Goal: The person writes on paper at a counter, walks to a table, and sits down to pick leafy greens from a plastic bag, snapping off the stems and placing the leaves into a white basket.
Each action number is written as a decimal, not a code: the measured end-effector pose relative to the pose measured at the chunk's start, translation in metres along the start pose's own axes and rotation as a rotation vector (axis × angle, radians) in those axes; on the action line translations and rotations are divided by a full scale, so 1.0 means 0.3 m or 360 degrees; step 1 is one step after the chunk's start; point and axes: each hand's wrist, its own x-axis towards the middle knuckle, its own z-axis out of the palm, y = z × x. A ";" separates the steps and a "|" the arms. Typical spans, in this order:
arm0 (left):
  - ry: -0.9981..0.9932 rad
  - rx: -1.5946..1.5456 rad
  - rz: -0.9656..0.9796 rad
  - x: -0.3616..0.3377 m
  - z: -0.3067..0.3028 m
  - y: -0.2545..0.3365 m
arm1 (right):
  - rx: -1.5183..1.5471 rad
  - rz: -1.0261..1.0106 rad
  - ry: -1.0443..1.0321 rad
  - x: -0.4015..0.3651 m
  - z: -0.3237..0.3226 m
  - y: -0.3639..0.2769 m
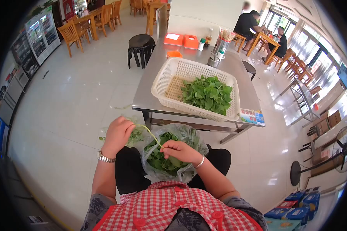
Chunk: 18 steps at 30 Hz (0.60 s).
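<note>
Between my two hands a pale green vegetable stem (152, 133) stretches in a curve. My left hand (120, 133), with a metal watch at the wrist, is closed on its upper end. Lower and to the right, my right hand (180, 151) pinches the other end; a bangle circles that wrist. Below the stem, a clear plastic bag (194, 139) full of leafy greens (167, 158) sits between my knees. On the metal table ahead stands a white perforated basket (167, 69) with a heap of green leaves (207, 94) in its right part.
Loose stems (136, 135) lie on the floor left of the bag. The metal table (142, 92) also carries red boxes (174, 39), an orange bowl (174, 54) and a chopstick holder (221, 43). Black stools (140, 44) stand beside it. Two people sit at a far wooden table (268, 38).
</note>
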 end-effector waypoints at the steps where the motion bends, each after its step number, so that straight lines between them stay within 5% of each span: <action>1: 0.0174 0.0160 0.0175 0.008 0.030 -0.013 | 0.0061 -0.0022 0.0036 0.015 0.016 0.013; 4: 0.0317 -0.0029 0.0407 0.011 0.112 0.079 | 0.0218 -0.0068 0.0144 0.059 0.049 0.084; 8: -0.0302 -0.0518 0.0262 -0.055 0.190 0.114 | 0.0111 -0.0124 0.0198 0.061 0.062 0.092; 10: -0.0340 -0.0382 0.0122 -0.078 0.193 0.124 | -0.0051 -0.0066 0.0266 0.050 0.047 0.090; 13: -0.0241 -0.0214 0.0305 -0.085 0.185 0.152 | -0.1361 -0.0147 0.0484 0.042 0.048 0.115; 16: -0.0020 0.0018 0.0414 -0.065 0.135 0.147 | -0.1228 -0.0178 0.0487 0.029 0.043 0.182; 18: 0.0025 0.0394 0.0231 -0.030 0.108 0.058 | -0.0629 -0.0155 0.0585 0.041 0.036 0.168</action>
